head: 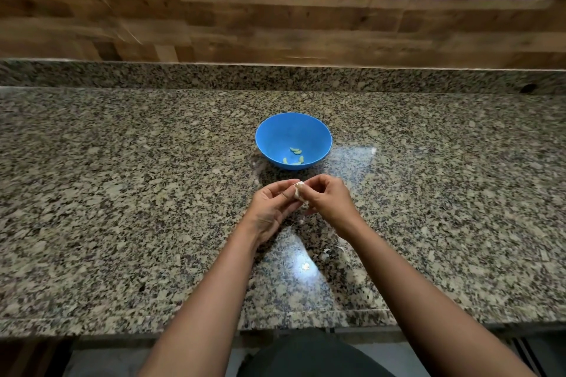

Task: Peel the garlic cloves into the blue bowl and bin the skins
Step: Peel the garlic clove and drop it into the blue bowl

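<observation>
While near the blue bowl, left hand and right hand both curled tight on one garlic clove

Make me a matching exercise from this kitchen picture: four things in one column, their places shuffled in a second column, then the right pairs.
Things
1. blue bowl
2. peeled cloves
3. clove with skin
4. skin scraps

Places
A. pinched between the left hand and the right hand
B. loose on the counter, nearer the person than the hands
C. standing on the counter beyond the hands
D. lying in the bottom of the bowl

Pairs: 1-C, 2-D, 3-A, 4-B
</observation>
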`<state>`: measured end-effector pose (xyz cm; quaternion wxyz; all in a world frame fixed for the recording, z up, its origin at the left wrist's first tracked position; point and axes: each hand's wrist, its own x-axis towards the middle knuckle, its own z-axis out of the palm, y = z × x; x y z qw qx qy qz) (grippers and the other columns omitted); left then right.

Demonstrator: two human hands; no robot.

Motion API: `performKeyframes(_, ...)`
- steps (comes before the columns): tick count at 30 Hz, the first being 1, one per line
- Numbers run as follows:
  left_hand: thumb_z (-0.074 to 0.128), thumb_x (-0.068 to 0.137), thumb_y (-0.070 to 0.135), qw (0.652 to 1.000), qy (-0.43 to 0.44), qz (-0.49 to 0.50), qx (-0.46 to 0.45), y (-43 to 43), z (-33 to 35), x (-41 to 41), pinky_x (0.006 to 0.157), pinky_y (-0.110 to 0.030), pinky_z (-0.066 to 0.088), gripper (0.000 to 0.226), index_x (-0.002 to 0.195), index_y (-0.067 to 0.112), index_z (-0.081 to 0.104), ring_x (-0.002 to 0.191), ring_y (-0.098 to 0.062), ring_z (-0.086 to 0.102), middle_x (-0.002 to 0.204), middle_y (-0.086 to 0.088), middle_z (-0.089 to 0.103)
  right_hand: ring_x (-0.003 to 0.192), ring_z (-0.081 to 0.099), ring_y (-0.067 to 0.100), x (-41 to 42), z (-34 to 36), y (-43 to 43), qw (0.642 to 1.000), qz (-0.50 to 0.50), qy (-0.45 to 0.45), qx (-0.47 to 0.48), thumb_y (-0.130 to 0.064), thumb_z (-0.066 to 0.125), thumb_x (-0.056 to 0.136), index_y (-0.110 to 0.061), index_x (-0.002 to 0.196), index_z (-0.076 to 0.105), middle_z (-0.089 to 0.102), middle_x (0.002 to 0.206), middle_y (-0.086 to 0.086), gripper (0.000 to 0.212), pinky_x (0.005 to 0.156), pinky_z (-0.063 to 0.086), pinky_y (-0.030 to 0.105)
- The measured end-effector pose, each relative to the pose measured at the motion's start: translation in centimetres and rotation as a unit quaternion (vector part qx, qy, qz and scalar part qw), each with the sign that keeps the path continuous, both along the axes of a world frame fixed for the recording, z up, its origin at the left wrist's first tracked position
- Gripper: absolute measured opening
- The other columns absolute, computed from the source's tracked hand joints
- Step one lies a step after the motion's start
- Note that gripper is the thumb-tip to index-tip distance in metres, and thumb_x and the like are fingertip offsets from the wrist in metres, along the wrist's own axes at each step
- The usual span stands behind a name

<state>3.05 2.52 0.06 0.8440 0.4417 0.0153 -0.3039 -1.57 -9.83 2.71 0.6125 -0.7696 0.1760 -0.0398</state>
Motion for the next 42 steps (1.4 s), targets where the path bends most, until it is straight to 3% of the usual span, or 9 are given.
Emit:
performKeyframes(8, 0.043, 0.092, -0.009, 0.999, 0.026, 0.027, -0.016, 0.4, -0.6, 0.7, 0.071, -0.024, 0.058, 0.02, 0.101, -0.001, 0.058, 0.087, -0.023, 0.066, 0.099, -0.019, 0.064, 0.051, 0.057, 0.01, -0.1, 0.8, -0.7, 0.998, -0.011, 0.025, 0.065, -0.006, 0.061, 0.089, 0.004, 0.089, 0.061, 0.061, 0.075, 0.008, 0.01, 0.049, 0.053, 0.024)
performKeyframes(14, 0.048, 0.09, -0.011, 0.985, -0.064, 0.087, 0.133, 1.1, -2.3, 1.4, 0.077, -0.024, 0.055, 0.028, 0.113, 0.003, 0.057, 0.093, -0.02, 0.06, 0.107, -0.016, 0.061, 0.07, 0.058, 0.006, -0.8, 0.1, -1.5, 0.99, 0.029, 0.064, -0.125, -0.013, 0.066, 0.085, -0.008, 0.091, 0.069, 0.064, 0.079, -0.003, 0.009, 0.069, 0.05, 0.022)
performKeyframes(17, 0.055, 0.09, -0.004, 0.937, -0.166, 0.094, 0.293, 1.1, -2.5, 1.4, 0.089, -0.031, 0.052, 0.027, 0.112, 0.011, 0.06, 0.106, -0.02, 0.058, 0.114, -0.009, 0.062, 0.082, 0.062, 0.009, -1.0, -0.3, -1.4, 0.974, 0.057, 0.086, -0.201, -0.01, 0.063, 0.086, -0.008, 0.091, 0.068, 0.065, 0.086, -0.002, 0.007, 0.08, 0.052, 0.023)
performKeyframes(20, 0.053, 0.092, 0.001, 0.84, -0.269, 0.077, 0.465, 1.4, -2.8, 1.0, 0.089, -0.025, 0.048, 0.04, 0.131, 0.011, 0.05, 0.113, -0.016, 0.052, 0.126, -0.008, 0.055, 0.084, 0.064, 0.014, -1.2, -0.8, -1.7, 0.956, 0.072, 0.113, -0.26, -0.004, 0.061, 0.087, -0.01, 0.082, 0.066, 0.067, 0.09, 0.003, 0.01, 0.081, 0.055, 0.028)
performKeyframes(24, 0.052, 0.094, 0.019, 0.721, -0.423, 0.037, 0.547, 1.7, -4.1, -1.3, 0.115, -0.033, 0.015, 0.058, 0.146, 0.015, 0.027, 0.143, -0.021, 0.016, 0.152, -0.004, 0.025, 0.078, 0.063, 0.013, -1.4, -1.4, -2.2, 0.932, 0.101, 0.134, -0.32, 0.008, 0.052, 0.086, -0.009, 0.082, 0.065, 0.066, 0.086, 0.004, 0.021, 0.07, 0.055, 0.024)
performKeyframes(26, 0.046, 0.093, 0.032, 0.656, -0.522, 0.002, 0.544, 1.8, -4.7, -2.5, 0.118, -0.038, 0.017, 0.057, 0.144, 0.013, 0.031, 0.143, -0.021, 0.02, 0.151, -0.005, 0.03, 0.074, 0.059, 0.011, -1.3, -1.3, -2.0, 0.92, 0.113, 0.139, -0.347, 0.009, 0.05, 0.085, -0.008, 0.082, 0.063, 0.062, 0.083, 0.002, 0.022, 0.06, 0.048, 0.018)
performKeyframes(28, 0.042, 0.093, 0.042, 0.64, -0.546, -0.05, 0.539, 1.8, -4.8, -2.9, 0.116, -0.04, 0.023, 0.058, 0.144, 0.013, 0.034, 0.141, -0.019, 0.026, 0.149, -0.005, 0.035, 0.074, 0.057, 0.012, -1.0, -1.2, -1.8, 0.913, 0.119, 0.141, -0.363, 0.009, 0.049, 0.083, -0.008, 0.082, 0.062, 0.061, 0.082, 0.001, 0.021, 0.059, 0.045, 0.018)
performKeyframes(34, 0.029, 0.096, 0.054, 0.571, -0.542, -0.155, 0.597, 1.4, -4.5, -2.7, 0.115, -0.029, -0.003, 0.064, 0.15, 0.022, 0.017, 0.145, -0.009, 0.005, 0.157, 0.007, 0.014, 0.072, 0.056, 0.015, -0.7, -0.9, -1.8, 0.905, 0.133, 0.124, -0.386, 0.013, 0.049, 0.079, -0.005, 0.077, 0.062, 0.059, 0.077, 0.002, 0.022, 0.062, 0.049, 0.026)
performKeyframes(42, 0.03, 0.098, 0.048, 0.58, -0.543, -0.146, 0.59, 1.4, -3.9, -2.9, 0.115, -0.027, -0.002, 0.058, 0.149, 0.022, 0.02, 0.145, -0.007, 0.006, 0.157, 0.009, 0.017, 0.072, 0.043, 0.02, -1.4, -3.0, -1.9, 0.859, 0.164, -0.015, -0.485, 0.008, 0.054, 0.081, -0.001, 0.069, 0.058, 0.054, 0.072, 0.008, 0.015, 0.066, 0.041, 0.033)
